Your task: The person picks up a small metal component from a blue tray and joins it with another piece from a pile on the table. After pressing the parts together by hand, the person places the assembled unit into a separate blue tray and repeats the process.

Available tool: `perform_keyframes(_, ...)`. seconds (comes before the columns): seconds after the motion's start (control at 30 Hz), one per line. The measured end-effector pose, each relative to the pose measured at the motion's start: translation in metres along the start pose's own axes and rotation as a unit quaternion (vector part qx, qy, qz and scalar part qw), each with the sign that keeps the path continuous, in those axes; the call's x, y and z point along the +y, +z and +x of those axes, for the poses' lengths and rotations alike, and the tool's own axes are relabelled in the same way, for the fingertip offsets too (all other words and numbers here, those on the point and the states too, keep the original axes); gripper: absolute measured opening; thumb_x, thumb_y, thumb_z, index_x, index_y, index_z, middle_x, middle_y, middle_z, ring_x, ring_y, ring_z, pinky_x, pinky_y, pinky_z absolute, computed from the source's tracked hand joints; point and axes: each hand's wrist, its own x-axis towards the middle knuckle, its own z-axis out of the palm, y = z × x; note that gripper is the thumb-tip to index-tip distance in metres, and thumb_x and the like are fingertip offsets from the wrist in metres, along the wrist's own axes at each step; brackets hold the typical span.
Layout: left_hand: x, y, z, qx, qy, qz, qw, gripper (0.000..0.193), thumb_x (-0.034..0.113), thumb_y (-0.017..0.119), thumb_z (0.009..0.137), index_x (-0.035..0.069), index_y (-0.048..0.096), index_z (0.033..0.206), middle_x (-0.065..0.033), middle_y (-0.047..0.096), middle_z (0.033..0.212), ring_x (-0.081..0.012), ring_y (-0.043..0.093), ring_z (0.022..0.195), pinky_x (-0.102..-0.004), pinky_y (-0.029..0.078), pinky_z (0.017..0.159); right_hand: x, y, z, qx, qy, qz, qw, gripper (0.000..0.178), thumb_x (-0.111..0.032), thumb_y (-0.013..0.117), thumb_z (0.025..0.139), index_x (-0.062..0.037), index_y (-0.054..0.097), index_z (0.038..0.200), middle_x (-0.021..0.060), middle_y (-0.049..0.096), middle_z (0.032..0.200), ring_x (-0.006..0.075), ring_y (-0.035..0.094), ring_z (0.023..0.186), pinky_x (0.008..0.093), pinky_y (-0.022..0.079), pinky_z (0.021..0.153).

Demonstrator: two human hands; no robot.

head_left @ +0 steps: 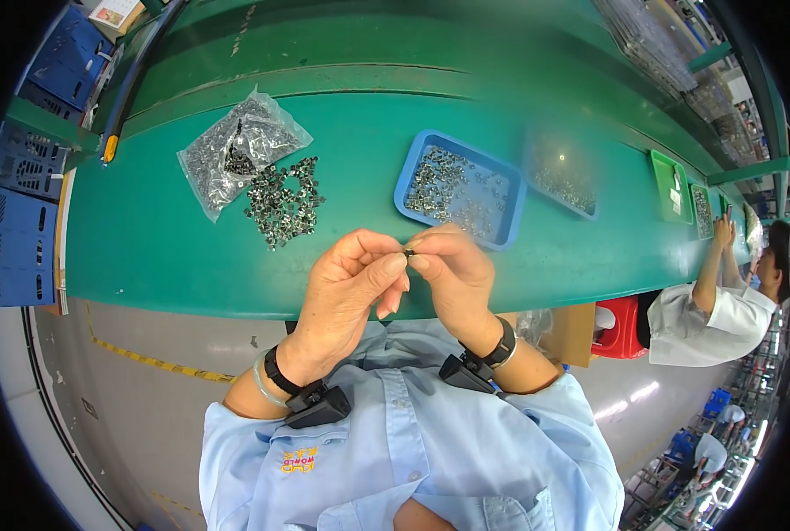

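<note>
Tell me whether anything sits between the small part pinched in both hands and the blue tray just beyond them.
Nothing visible does. The small dark part is pinched between the left hand and right hand, and only bare green table lies between it and the blue tray.

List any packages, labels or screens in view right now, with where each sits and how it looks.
Clear plastic bag of small metal parts: on the green table, far left, crumpled and open.
Small box: top left on blue crates, pale with a red patch.
Cardboard box: under the table edge, right, plain brown.
No screens visible.
</note>
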Motion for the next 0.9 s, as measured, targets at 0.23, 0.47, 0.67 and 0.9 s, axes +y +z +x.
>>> perform_keyframes(0.23,0.001,0.0,0.001,-0.001,0.0,0.014,1.0,0.011,0.013,0.058,0.089,0.003,0.056,0.095,-0.0055,0.059,0.071,-0.0099,0.052,0.055,-0.0214,0.039,0.046,-0.004,-0.003,0.004,-0.005,-0.052,-0.091,0.994,0.013,-0.001,0.066,0.078,-0.0029,0.061,0.089,0.0086,0.061,0.088,0.0191,0.057,0.082,0.0305,0.046,0.072)
perform_keyframes(0.47,0.0,-0.001,0.0,0.021,0.019,0.052,0.998,0.012,0.013,0.058,0.089,0.002,0.058,0.096,-0.0051,0.061,0.075,-0.008,0.053,0.058,-0.0199,0.041,0.049,-0.003,-0.009,0.015,-0.035,-0.23,-0.27,0.935,0.018,0.004,0.066,0.074,-0.0022,0.06,0.09,0.0111,0.062,0.082,0.0261,0.059,0.074,0.0344,0.047,0.07)
perform_keyframes(0.67,-0.001,-0.003,0.001,0.025,0.024,0.053,0.998,0.013,0.013,0.058,0.089,0.002,0.059,0.095,-0.0042,0.061,0.075,-0.007,0.052,0.059,-0.0194,0.041,0.051,-0.001,-0.008,0.014,-0.04,-0.254,-0.279,0.925,0.02,0.005,0.065,0.074,-0.0019,0.06,0.092,0.011,0.062,0.081,0.0268,0.06,0.073,0.0356,0.048,0.071)
perform_keyframes(0.9,-0.004,-0.004,0.001,0.028,0.044,0.062,0.997,0.013,0.013,0.058,0.09,0.002,0.058,0.096,-0.0033,0.06,0.075,-0.0068,0.053,0.062,-0.0193,0.042,0.053,-0.001,-0.005,0.013,-0.036,-0.245,-0.285,0.926,0.021,0.006,0.065,0.074,-0.0014,0.059,0.092,0.0115,0.063,0.082,0.0271,0.061,0.074,0.0356,0.05,0.069)
